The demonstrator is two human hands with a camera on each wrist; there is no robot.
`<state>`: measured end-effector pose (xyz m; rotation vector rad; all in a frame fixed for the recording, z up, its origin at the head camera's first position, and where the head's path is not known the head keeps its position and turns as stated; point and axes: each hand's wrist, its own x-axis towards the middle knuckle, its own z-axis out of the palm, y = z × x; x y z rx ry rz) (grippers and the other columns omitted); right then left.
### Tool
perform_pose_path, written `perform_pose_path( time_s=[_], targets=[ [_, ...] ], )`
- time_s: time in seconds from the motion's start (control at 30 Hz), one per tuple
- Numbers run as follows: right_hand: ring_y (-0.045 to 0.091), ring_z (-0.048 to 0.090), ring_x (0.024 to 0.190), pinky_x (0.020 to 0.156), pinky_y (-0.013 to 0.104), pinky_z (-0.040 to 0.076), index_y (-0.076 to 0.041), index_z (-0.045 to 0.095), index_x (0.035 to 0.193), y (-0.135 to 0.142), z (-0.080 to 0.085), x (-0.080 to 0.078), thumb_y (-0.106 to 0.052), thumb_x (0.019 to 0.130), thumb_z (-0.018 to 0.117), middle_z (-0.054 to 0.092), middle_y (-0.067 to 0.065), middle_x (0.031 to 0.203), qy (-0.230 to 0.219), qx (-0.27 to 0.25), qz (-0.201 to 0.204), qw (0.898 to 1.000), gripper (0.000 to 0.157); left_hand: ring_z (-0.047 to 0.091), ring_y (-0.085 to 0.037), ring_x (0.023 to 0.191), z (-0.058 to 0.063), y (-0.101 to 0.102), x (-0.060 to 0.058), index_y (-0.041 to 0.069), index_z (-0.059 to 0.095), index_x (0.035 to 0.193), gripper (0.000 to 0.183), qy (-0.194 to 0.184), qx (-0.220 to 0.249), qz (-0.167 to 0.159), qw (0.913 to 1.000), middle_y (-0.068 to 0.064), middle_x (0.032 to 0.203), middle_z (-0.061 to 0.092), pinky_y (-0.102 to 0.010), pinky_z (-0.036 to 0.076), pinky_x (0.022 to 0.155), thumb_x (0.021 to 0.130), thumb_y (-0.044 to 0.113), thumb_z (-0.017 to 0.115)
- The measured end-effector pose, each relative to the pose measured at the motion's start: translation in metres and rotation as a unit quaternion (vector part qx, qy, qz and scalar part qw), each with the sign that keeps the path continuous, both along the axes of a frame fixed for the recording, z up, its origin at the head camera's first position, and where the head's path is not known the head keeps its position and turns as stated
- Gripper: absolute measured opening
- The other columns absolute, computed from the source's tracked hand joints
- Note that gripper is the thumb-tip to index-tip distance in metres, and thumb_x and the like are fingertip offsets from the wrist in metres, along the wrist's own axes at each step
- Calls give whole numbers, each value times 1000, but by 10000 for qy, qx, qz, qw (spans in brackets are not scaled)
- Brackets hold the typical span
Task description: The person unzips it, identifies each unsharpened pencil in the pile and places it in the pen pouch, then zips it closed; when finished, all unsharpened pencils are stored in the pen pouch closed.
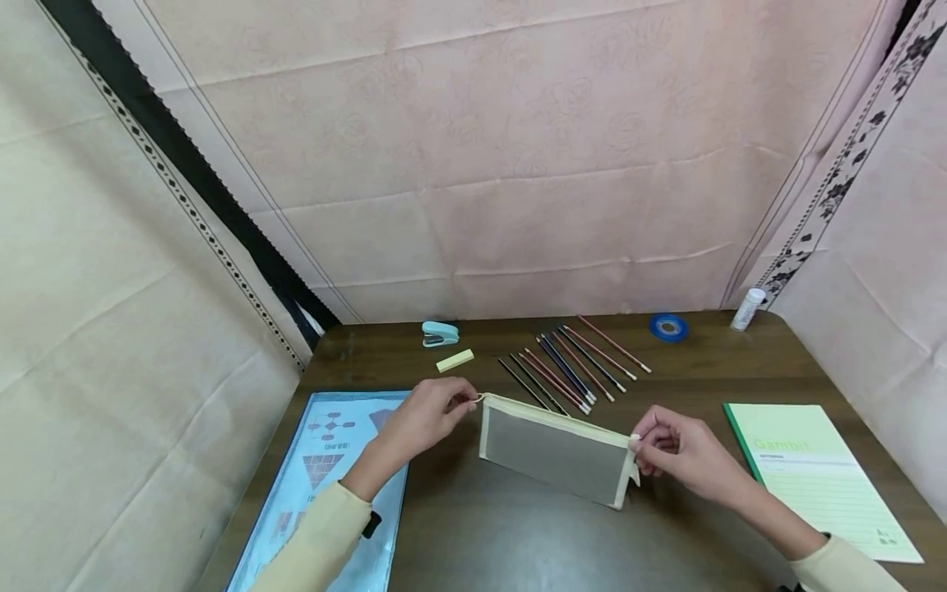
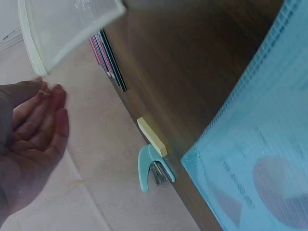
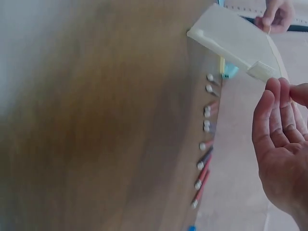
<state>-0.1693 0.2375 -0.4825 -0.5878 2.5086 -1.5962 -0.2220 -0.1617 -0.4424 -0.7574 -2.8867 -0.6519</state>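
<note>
A small see-through zip pouch [image 1: 556, 450] with cream edging hangs tilted between both hands, over the middle of the table. My left hand [image 1: 436, 411] pinches the thin cord loop at its upper left corner. At the other upper corner, my right hand [image 1: 684, 452] holds the pouch end between thumb and fingertips, with a small cream tab beside the fingers. In the right wrist view the pouch [image 3: 236, 36] looks flat, and nothing shows inside it. Behind the pouch, several pencils [image 1: 584, 362] lie in a slanted row, dark ones and reddish ones.
A light-blue stapler [image 1: 440, 334] and a pale yellow eraser-like block [image 1: 455, 360] lie at the back left. Blue tape [image 1: 668, 327] and a white-capped glue stick [image 1: 748, 310] are at the back right. A blue folder [image 1: 325, 460] lies left, a green notepad [image 1: 821, 477] right. Cloth walls surround the table.
</note>
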Motion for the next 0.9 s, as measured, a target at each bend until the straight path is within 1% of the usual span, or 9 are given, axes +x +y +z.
perform_pose_path(
  time_s=[0.13, 0.27, 0.37, 0.47, 0.67, 0.73, 0.8, 0.83, 0.9],
  targets=[
    [19, 66, 60, 54, 36, 56, -11, 56, 96, -12, -5, 5, -28, 93, 63, 68, 3, 72, -135, -132, 151, 9997, 19, 60, -1, 77, -3, 4, 4, 23, 69, 107, 18, -419, 120, 210, 9988, 11, 94, 70, -17, 52, 66, 93, 32, 63],
    [18, 65, 59, 52, 37, 55, -10, 56, 94, -23, -11, 9, -26, 93, 63, 67, 3, 71, -126, -339, 198, 9992, 17, 60, 0, 70, -5, 7, 6, 23, 66, 106, 19, -433, 66, 499, 9978, 10, 88, 70, -18, 49, 58, 95, 37, 58],
    [17, 64, 58, 50, 36, 53, -10, 56, 93, -31, -14, 13, -23, 92, 64, 67, 1, 69, 59, -486, 205, 9986, 15, 55, -3, 54, -5, 9, 8, 22, 64, 96, 20, -293, 25, 819, 9962, 8, 68, 64, -21, 45, 46, 95, 41, 56],
    [15, 63, 56, 48, 33, 52, -12, 56, 91, -39, -15, 17, -21, 91, 66, 66, 0, 68, 239, -556, 170, 9980, 13, 46, -8, 40, -3, 13, 13, 22, 63, 80, 28, -229, 124, 1047, 9942, 7, 50, 51, -26, 37, 37, 94, 46, 56],
    [13, 61, 54, 45, 29, 49, -14, 57, 87, -53, -16, 22, -22, 89, 69, 65, -3, 65, 400, -556, -87, 9976, 14, 42, -11, 36, -1, 28, 21, 25, 59, 60, 43, -301, 553, 1191, 9909, 7, 43, 45, -27, 31, 34, 92, 53, 55],
    [13, 61, 54, 47, 28, 50, -14, 57, 87, -57, -16, 24, -23, 89, 69, 65, -3, 65, 403, -569, -202, 9974, 15, 43, -13, 38, -1, 34, 24, 24, 59, 56, 48, -624, 687, 1130, 9892, 7, 43, 49, -28, 30, 36, 92, 55, 53],
    [13, 61, 55, 49, 29, 52, -15, 56, 87, -61, -16, 26, -24, 88, 70, 66, -3, 66, 317, -580, -299, 9974, 16, 51, -15, 42, -3, 40, 27, 22, 61, 54, 53, -1173, 916, 1030, 9835, 6, 45, 55, -28, 33, 37, 92, 58, 51],
    [12, 62, 55, 50, 29, 53, -15, 56, 87, -63, -15, 27, -24, 88, 70, 66, -3, 67, 271, -586, -329, 9974, 16, 55, -16, 45, -4, 43, 28, 21, 62, 54, 55, -1473, 1054, 984, 9785, 6, 47, 58, -29, 36, 38, 92, 59, 50],
    [12, 62, 57, 52, 29, 55, -15, 56, 88, -67, -14, 29, -24, 88, 70, 67, -2, 68, 136, -572, -413, 9974, 16, 63, -20, 50, -8, 49, 29, 17, 65, 57, 58, -2074, 1467, 903, 9630, 2, 50, 63, -29, 45, 42, 92, 60, 49]
  ],
)
